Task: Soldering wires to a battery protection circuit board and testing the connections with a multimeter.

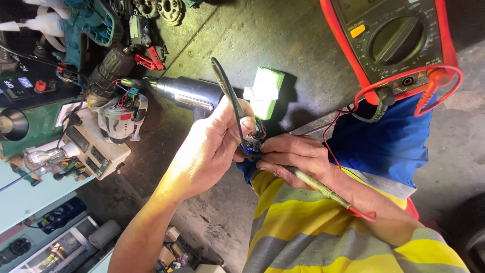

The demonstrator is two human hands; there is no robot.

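Observation:
My left hand [212, 146] grips a black test probe [226, 88] that points down onto a small circuit board [251, 145] with red and blue wires. My right hand [295, 156] pinches that board from the other side and holds a second, olive-coloured probe [316, 186] with a red lead. Both leads run up to a red multimeter [394, 40] that rests on blue cloth [384, 141] at the upper right. Just beyond my hands lie a white and green battery pack [267, 91] and a silver drill motor [189, 93].
The concrete floor [283, 40] carries a taken-apart drill with its chuck [108, 71], teal housing pieces [91, 23], red parts [151, 59], a glue bottle [45, 23], a light bulb [43, 159] and a beige box [96, 146]. A yellow and grey striped garment [313, 232] fills the bottom.

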